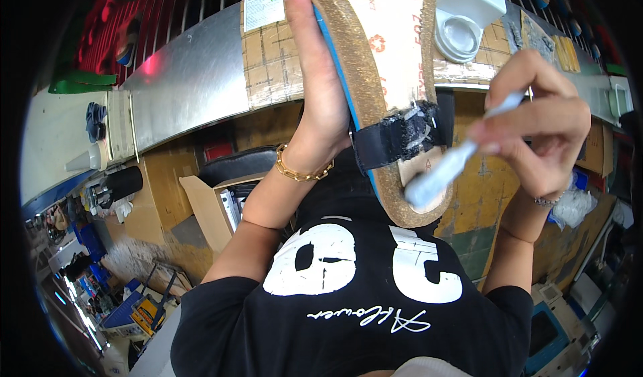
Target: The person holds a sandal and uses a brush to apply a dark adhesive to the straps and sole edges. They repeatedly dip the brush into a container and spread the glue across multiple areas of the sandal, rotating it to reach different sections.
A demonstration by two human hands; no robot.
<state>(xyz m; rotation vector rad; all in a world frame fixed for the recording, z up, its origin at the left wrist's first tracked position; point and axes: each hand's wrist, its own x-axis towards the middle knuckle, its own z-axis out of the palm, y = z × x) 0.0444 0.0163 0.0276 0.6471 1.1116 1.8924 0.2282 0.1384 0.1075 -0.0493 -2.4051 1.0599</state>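
Note:
My left hand (320, 99) grips an upturned sandal from its left side, thumb along the blue edge. The sandal (372, 62) has a brown cork-like rim around a pale printed board. A dark strap (398, 136) wraps over the underside, its rough ends folded onto the board. My right hand (539, 119) is closed around a pale blue, stick-like tool (447, 168), smeared by motion. The tool's tip meets the near, rounded end of the sandal's underside, or lies just above it. Whether it has bristles I cannot tell.
A white plastic container (462, 35) with a round mouth stands on the cardboard-covered metal ledge (194, 49) beyond the sandal. Red-lit metal rods (177, 5) run behind the ledge. An open cardboard box (211, 213) sits below my left forearm. A pale side table (74, 132) stands at left.

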